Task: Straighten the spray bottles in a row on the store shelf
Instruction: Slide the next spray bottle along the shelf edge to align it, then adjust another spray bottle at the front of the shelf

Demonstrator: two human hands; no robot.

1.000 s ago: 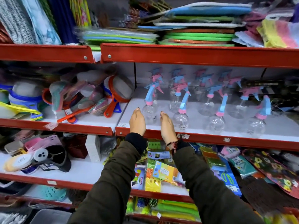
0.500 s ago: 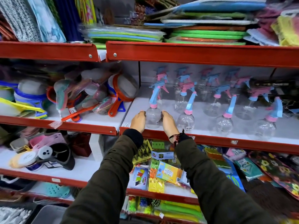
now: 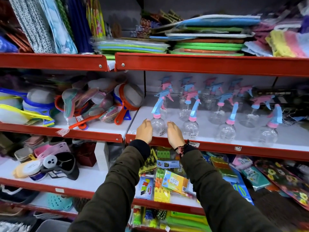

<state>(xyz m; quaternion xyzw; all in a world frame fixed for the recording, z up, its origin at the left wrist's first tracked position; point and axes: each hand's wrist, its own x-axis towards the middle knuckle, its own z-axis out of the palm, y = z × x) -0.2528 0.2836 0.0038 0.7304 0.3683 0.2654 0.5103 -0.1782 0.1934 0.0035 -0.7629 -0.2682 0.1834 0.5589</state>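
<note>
Spray bottles (image 3: 190,126) stand along the shelf (image 3: 217,144); left hand (image 3: 144,131) and right hand (image 3: 174,136) flank the leftmost bottle (image 3: 157,125), grip apart, not clamped.

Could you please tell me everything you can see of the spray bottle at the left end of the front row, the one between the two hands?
The leftmost front spray bottle has a clear, rounded plastic body, seemingly empty, a pink collar and a blue trigger head leaning left. It stands upright near the front edge of the white shelf, with a small label low on its right side. The left hand and right hand flank it closely; actual contact is unclear.
</note>
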